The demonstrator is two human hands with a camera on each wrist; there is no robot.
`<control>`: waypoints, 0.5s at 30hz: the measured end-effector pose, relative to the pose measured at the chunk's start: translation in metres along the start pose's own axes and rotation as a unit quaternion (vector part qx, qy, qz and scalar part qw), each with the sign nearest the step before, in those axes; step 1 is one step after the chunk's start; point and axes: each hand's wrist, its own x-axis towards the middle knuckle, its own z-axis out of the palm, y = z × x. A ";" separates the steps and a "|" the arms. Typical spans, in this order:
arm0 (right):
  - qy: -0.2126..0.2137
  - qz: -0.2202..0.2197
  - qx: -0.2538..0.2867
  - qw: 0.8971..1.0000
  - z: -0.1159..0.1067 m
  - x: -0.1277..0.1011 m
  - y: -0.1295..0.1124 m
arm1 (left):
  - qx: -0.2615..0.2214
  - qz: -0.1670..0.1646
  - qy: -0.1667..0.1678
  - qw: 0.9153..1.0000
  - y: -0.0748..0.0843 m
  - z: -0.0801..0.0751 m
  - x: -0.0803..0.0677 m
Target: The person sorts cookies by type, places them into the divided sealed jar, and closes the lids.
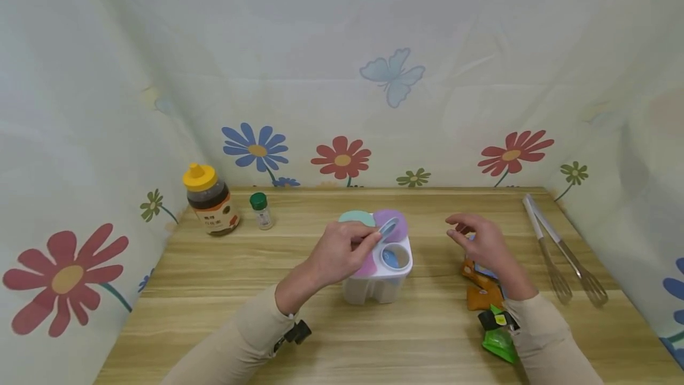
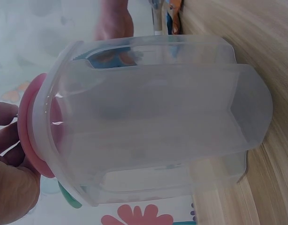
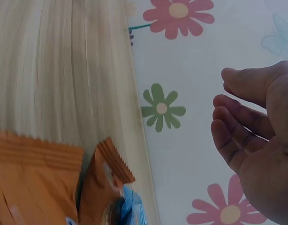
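Note:
A clear plastic storage box [image 1: 369, 290] stands mid-table, its white top divided into round openings. Teal [image 1: 357, 217], purple [image 1: 394, 227] and pink [image 1: 367, 265] lids cover its other openings. Over the box, my left hand [image 1: 339, 251] pinches a light-blue round lid [image 1: 388, 229] tilted on edge between thumb and fingers. Below that lid the front right opening [image 1: 399, 259] is uncovered, with something blue inside. To the right, my right hand [image 1: 483, 242] hovers above snack packets [image 1: 483, 298], fingers loosely bent and holding nothing.
At the back left stand a honey bottle [image 1: 216, 215] with a yellow cap and a small green-capped shaker [image 1: 263, 212]. Long metal tongs [image 1: 593, 289] lie at the right. A green packet [image 1: 500, 346] is near my right wrist. A flowered cloth hangs behind.

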 end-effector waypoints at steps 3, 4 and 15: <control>-0.010 0.025 -0.005 1.000 -0.002 0.000 0.007 | 0.002 0.002 -0.001 1.000 0.000 -0.001 0.001; -0.013 0.033 -0.005 0.999 -0.003 0.000 0.009 | 0.002 0.002 -0.001 1.000 0.000 -0.001 0.001; -0.059 0.122 -0.018 0.991 -0.007 -0.008 0.029 | 0.004 0.000 0.001 1.000 -0.001 0.000 0.000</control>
